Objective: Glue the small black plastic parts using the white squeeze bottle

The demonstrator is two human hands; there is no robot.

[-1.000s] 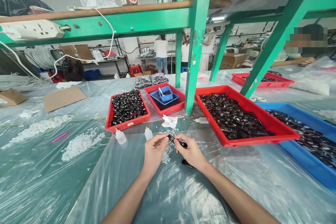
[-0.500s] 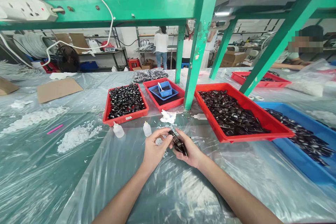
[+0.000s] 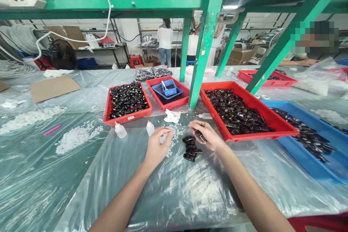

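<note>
My right hand (image 3: 208, 136) pinches a small black part (image 3: 200, 136) just above the plastic-covered table. A short stack of the same black parts (image 3: 191, 148) lies on the sheet right below and left of it. My left hand (image 3: 157, 146) rests by a scatter of small white bits (image 3: 174, 133), its fingers curled and pinched together; what they hold, if anything, is too small to see. Two small white dropper bottles (image 3: 149, 128) stand just left of that hand.
A red tray of black parts (image 3: 125, 99) and a red tray holding a blue dish (image 3: 168, 88) sit ahead. A bigger red tray (image 3: 239, 112) and a blue tray (image 3: 312, 134) lie right. A green post (image 3: 201, 50) rises between. White bits heap (image 3: 76, 136) left. People work behind.
My hands have come apart. The stack of black parts that my right hand held now lies on the sheet, one part staying in that hand. My left hand moved onto the white bits.
</note>
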